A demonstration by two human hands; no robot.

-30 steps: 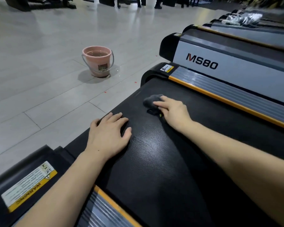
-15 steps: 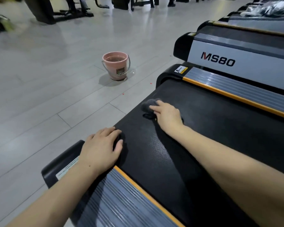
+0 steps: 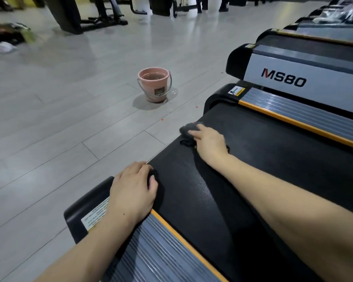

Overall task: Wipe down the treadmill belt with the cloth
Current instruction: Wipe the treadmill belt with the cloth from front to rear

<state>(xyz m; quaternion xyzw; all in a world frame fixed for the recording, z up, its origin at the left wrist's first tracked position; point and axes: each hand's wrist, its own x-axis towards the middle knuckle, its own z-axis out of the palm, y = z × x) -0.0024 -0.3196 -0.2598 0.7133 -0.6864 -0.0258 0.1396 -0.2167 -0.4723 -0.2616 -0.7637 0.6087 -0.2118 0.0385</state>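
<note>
The black treadmill belt point(image 3: 253, 159) runs across the middle of the view between grey side rails with orange trim. A small dark grey cloth point(image 3: 186, 130) lies at the belt's rear edge. My right hand point(image 3: 209, 142) presses flat on it, fingers over the cloth. My left hand point(image 3: 131, 192) rests palm down on the near corner of the belt, partly over the near side rail point(image 3: 161, 251) and black end cap, fingers curled at the belt's edge and holding nothing.
A pink bucket point(image 3: 154, 84) of water stands on the grey floor behind the treadmill. A second treadmill marked MS80 point(image 3: 283, 77) sits to the right, more beyond it. Gym machines point(image 3: 86, 15) and dark clutter point(image 3: 6, 36) are at the far back left.
My left hand slid back off the belt's middle to the near corner by the end cap. My right hand with the cloth stays at the belt's rear edge. The view shifted left.
</note>
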